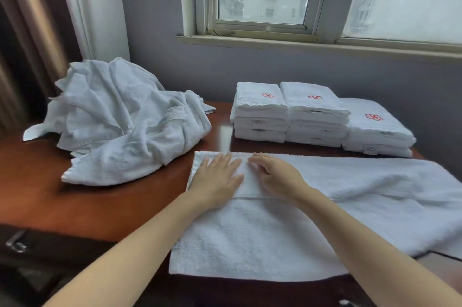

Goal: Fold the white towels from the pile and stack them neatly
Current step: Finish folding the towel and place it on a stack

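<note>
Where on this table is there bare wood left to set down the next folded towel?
Bare table shows at the near left, in front of the unfolded pile and left of the spread towel under both hands. A narrow strip runs between pile and folded stacks. The right side is crowded with stacks and spread towel.

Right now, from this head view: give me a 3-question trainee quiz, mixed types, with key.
1. True or false: both hands, left hand and right hand, lie flat on the spread towel.
2. Multiple choice: the unfolded pile sits where, relative to the folded stacks? A) to their left B) to their right C) on top of them
3. Fill in: each top folded towel carries a ___ embroidered logo.

Key: 1 true; 2 A; 3 red.
</note>
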Available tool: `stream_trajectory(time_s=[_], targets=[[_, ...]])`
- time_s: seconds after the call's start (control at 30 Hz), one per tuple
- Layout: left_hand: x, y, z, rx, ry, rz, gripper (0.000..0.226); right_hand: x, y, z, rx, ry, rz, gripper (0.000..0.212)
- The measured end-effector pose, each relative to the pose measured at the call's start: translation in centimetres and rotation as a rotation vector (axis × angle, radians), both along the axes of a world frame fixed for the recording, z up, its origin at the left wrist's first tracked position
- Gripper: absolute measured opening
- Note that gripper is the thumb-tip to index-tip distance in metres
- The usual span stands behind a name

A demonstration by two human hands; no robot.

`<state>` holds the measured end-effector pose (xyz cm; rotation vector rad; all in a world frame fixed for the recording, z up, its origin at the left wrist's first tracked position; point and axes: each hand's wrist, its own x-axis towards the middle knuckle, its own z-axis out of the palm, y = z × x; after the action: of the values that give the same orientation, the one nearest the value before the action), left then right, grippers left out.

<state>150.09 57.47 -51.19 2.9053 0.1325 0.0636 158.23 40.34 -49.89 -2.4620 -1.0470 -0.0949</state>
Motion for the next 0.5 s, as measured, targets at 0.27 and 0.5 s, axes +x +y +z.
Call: stream_trajectory(time_s=[0.27,0.5], targets=[[0.2,3.2,-0.5,0.084,0.019,-0.049,0.059,-0.7,0.1,-1.0,-0.264,0.021,-0.042,0.052],[-2.1,6.0,0.3,0.104,0.06,-0.028,0.058,-2.4,3.6,-1.5,-0.243,0.028,-0.008,0.053]])
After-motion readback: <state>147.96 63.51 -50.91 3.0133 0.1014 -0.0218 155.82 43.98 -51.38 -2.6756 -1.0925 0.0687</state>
